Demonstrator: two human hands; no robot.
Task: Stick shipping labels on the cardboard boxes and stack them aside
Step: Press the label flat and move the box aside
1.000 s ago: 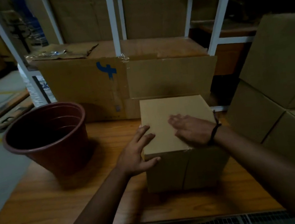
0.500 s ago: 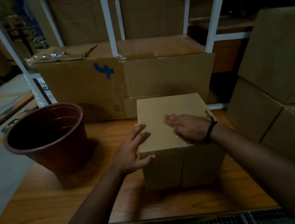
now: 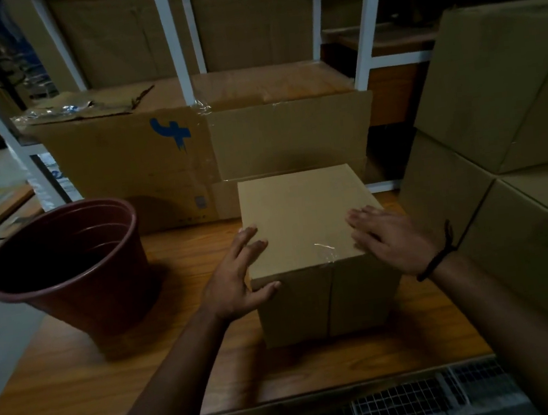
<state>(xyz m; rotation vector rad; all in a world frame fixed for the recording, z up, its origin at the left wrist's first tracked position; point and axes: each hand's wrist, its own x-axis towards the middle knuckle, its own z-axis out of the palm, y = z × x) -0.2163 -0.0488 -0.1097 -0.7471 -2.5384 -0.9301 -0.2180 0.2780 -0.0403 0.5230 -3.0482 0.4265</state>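
On the wooden table (image 3: 80, 386), the left hand (image 3: 236, 281) lies spread on the cardboard box (image 3: 301, 214) at its near-left corner, the right hand (image 3: 390, 241) flat on its right edge

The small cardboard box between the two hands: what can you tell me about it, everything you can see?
The small cardboard box is plain brown, cube-like and closed, standing upright on the wooden table. A vertical seam runs down its near face, and clear tape glints at the top's near edge. No label shows on the faces in view. The left hand rests at its near left corner, thumb on the front; the right hand lies flat on the top's right side.
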